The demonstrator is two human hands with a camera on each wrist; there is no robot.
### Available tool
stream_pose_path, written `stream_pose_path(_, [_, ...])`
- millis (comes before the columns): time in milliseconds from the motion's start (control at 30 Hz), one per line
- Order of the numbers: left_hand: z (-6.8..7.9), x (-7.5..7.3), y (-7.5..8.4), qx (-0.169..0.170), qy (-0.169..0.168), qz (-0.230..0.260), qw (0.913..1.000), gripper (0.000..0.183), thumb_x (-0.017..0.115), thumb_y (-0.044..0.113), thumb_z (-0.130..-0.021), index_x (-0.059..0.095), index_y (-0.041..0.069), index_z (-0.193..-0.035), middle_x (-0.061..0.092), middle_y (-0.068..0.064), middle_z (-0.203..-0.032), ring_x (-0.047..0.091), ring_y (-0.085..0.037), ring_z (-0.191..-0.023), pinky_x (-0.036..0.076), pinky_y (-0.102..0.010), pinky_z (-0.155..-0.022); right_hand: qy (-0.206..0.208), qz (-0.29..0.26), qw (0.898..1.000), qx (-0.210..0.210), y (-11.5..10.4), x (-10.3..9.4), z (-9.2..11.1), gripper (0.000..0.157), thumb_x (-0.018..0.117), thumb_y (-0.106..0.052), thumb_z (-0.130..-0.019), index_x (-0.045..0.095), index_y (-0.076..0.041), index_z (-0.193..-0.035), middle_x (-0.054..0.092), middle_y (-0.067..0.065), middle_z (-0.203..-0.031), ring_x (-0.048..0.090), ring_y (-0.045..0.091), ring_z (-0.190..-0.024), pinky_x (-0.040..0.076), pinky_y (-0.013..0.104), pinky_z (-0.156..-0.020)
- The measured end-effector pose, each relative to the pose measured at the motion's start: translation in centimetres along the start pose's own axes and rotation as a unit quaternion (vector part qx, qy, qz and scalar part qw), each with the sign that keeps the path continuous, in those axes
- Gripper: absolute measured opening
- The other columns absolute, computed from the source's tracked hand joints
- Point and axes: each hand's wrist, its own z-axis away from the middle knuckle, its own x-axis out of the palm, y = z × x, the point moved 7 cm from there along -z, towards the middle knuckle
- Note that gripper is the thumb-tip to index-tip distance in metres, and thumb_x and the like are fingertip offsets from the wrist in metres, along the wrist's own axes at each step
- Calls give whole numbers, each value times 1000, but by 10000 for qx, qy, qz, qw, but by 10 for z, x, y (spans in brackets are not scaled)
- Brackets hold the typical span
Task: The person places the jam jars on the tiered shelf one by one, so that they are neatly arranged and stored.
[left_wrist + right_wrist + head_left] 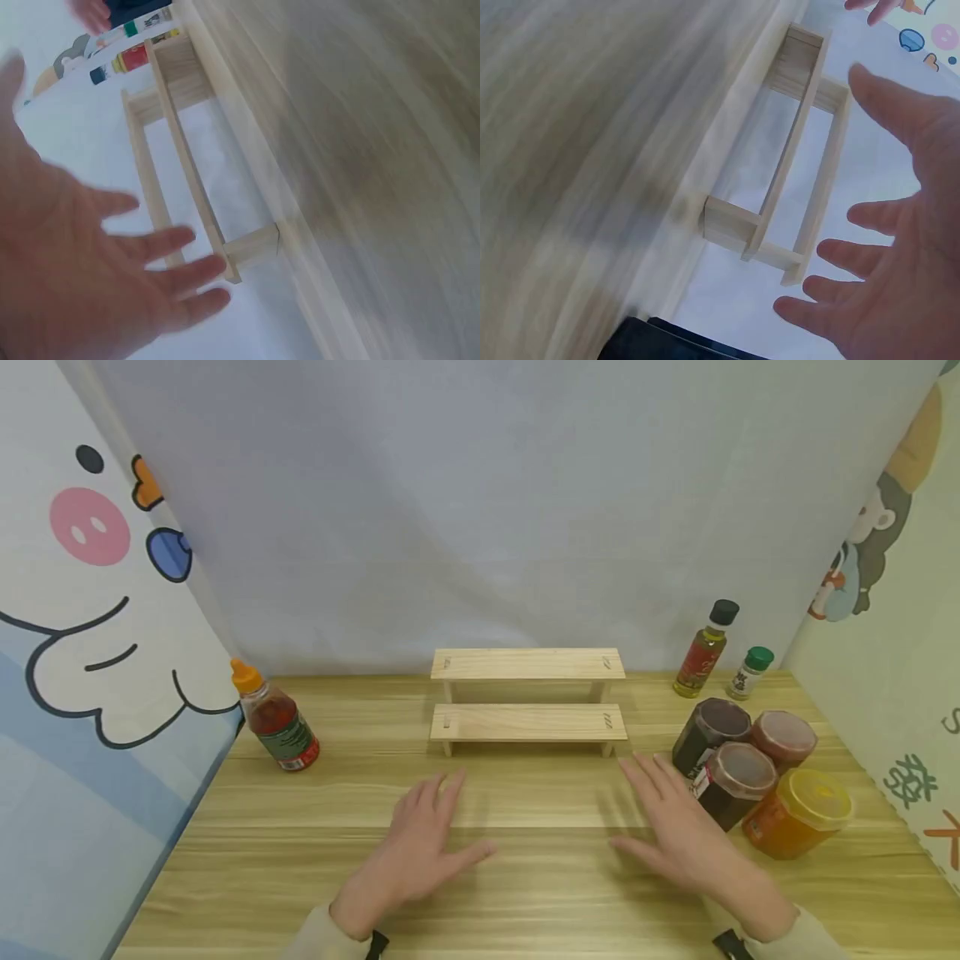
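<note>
My left hand (416, 847) hovers over the table's near middle, fingers spread and holding nothing. Opposite it, my right hand (678, 835) is held out the same way, palm turned inward, also with nothing in it. Ahead of both hands stands a small two-tier wooden rack (528, 723); its two slatted steps sit on short legs against the back. Right beside the right hand's fingers are a dark lidded jar (738, 777) and another dark jar (708, 735). In the left wrist view the fingers (176, 281) overlap the rack's end.
A sauce bottle with an orange cap (281, 727) stands at the left. At the back right are an oil bottle (701, 652) and a green-capped shaker (750, 675). A reddish jar (783, 739) and a yellow-lidded jar (798, 814) stand by the dark ones. Fabric walls enclose three sides.
</note>
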Motion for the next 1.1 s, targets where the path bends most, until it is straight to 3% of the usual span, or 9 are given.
stream_pose_path(167, [-10,-11,-6,21,933,339,9951,72,46,50,-97,32,-3,-145,41,-26,-136,39,-41,-124,32,-60,-99,440,-279,9986,-16,0,-15,1,89,80,-36,-77,34,-3,-145,34,21,-143,27,43,-132,35,61,-97])
stream_pose_path(267, [-16,-14,-12,-63,1197,592,9910,67,46,46,-99,35,-3,-143,44,-25,-132,43,-40,-120,38,-57,-96,678,-338,9971,12,1,-26,4,85,80,-34,-77,36,-5,-144,36,18,-142,31,39,-130,38,60,-94])
stream_pose_path(367, [-21,-16,-17,-162,1282,902,9875,67,44,47,-99,36,-3,-142,45,-25,-132,45,-38,-119,40,-54,-96,948,-298,9950,60,1,-39,8,84,82,-31,-76,38,-5,-143,38,18,-141,34,38,-128,39,60,-93])
stream_pose_path(567, [-32,-14,-36,-598,1131,1175,9848,71,43,51,-98,36,-5,-141,42,-28,-135,41,-40,-123,37,-52,-100,1658,-263,9856,191,5,-71,27,83,84,-26,-72,43,-9,-142,40,19,-141,39,39,-125,42,56,-88])
stream_pose_path(667, [-37,-13,-47,-802,1083,1270,9827,71,43,51,-98,35,-5,-142,41,-27,-137,40,-40,-125,35,-52,-102,2061,-131,9784,105,10,-85,35,82,86,-23,-69,46,-6,-140,43,21,-138,56,30,-100,51,33,-76])
stream_pose_path(733, [-40,-13,-53,-922,1083,1404,9798,71,42,51,-98,34,-4,-142,41,-25,-138,41,-39,-124,36,-52,-102,2205,-86,9753,53,16,-91,39,82,87,-18,-67,48,-4,-138,45,22,-136,57,24,-87,48,18,-66])
stream_pose_path(800, [-42,-13,-56,-1035,1083,1610,9755,70,41,51,-99,34,-3,-143,42,-23,-138,44,-37,-123,38,-51,-100,2254,-83,9742,78,23,-94,41,83,88,-15,-65,49,-2,-136,46,22,-134,56,22,-83,43,13,-62])
stream_pose_path(967, [-47,-13,-59,-1174,1155,1967,9665,68,41,51,-99,36,-1,-142,47,-22,-133,50,-38,-115,44,-51,-93,2193,-181,9751,293,40,-96,48,80,88,-17,-66,50,-1,-134,47,23,-132,47,41,-114,40,37,-95])
stream_pose_path(1100, [-51,-12,-60,-1134,1274,2003,9648,64,40,47,-100,38,-3,-140,49,-24,-129,50,-38,-113,45,-51,-92,2213,-267,9740,394,49,-98,54,78,87,-16,-67,49,0,-134,46,25,-132,43,46,-117,33,52,-102])
